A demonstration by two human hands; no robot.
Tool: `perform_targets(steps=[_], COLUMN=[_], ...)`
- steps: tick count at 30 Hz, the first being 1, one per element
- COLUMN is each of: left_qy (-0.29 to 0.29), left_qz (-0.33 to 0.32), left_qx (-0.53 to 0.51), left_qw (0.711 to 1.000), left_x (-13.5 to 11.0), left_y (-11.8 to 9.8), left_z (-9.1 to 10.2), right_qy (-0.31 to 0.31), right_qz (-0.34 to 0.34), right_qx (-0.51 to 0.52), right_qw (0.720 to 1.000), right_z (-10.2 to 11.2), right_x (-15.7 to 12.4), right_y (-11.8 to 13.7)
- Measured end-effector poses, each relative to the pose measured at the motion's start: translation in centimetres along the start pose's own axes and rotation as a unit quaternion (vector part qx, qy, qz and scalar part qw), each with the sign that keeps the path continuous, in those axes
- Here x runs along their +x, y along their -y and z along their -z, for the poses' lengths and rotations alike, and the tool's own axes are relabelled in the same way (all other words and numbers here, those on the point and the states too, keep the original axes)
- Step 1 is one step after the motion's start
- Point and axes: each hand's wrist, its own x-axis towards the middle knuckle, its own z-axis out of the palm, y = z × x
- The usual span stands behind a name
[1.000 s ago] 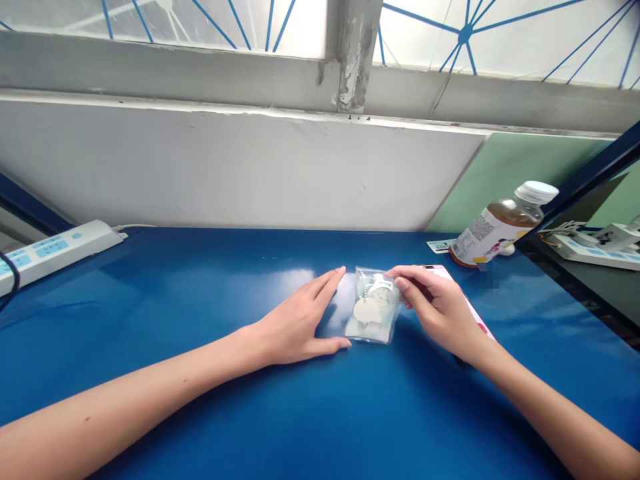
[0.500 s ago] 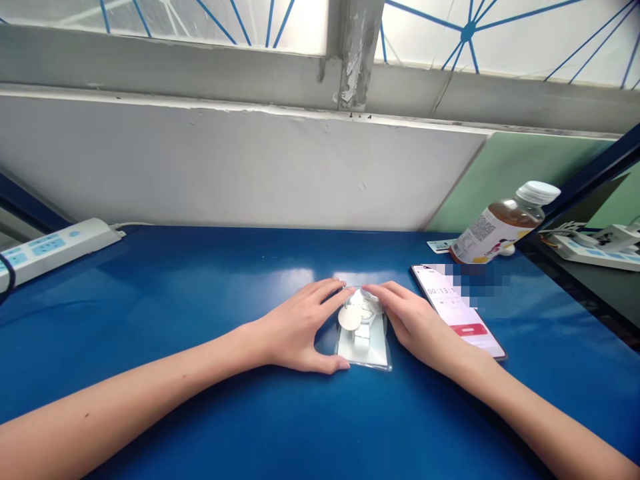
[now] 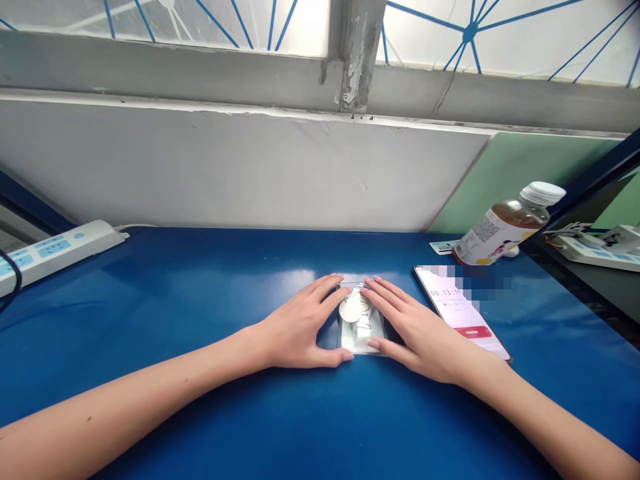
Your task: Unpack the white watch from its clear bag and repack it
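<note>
A small clear plastic bag [image 3: 354, 343] lies flat on the blue tabletop, in the middle of the view. Inside it are white parts: a round disc [image 3: 350, 307], a small block-like piece [image 3: 363, 327] and something curved behind them that I cannot make out. My left hand [image 3: 305, 327] rests along the bag's left side, fingers and thumb spread, fingertips at its upper left edge. From the other side, my right hand [image 3: 415, 327] lies with outstretched fingers over the bag's right edge, its thumb on the lower right part. Neither hand is closed round the bag.
To the right lies a phone [image 3: 463, 310] showing a timer, partly pixelated. Behind it a bottle [image 3: 505, 227] of brown drink leans beside a small card [image 3: 443, 247]. Power strips [image 3: 65, 250] sit at the left and far right [image 3: 600, 250]. A wall [image 3: 240, 167] bounds the back.
My right hand has opened out: its thumb has come into view and now touches the bag's lower right part. The bag's near edge lies slightly farther from me. My left hand has barely moved.
</note>
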Motion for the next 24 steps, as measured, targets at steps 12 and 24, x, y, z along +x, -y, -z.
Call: perform_targets(steps=[12, 24], left_qy=[-0.007, -0.033], left_qz=[0.006, 0.000], left_qx=[-0.022, -0.004], left_qw=[1.000, 0.999], left_x=[0.07, -0.04], left_y=[-0.03, -0.08], left_z=[0.06, -0.11], right_qy=[0.010, 0.016], right_qz=[-0.014, -0.025], right_qx=[0.021, 0.033], right_qw=[1.000, 0.999], right_z=[-0.11, -0.23], right_x=[-0.02, 0.04], right_y=[-0.13, -0.22])
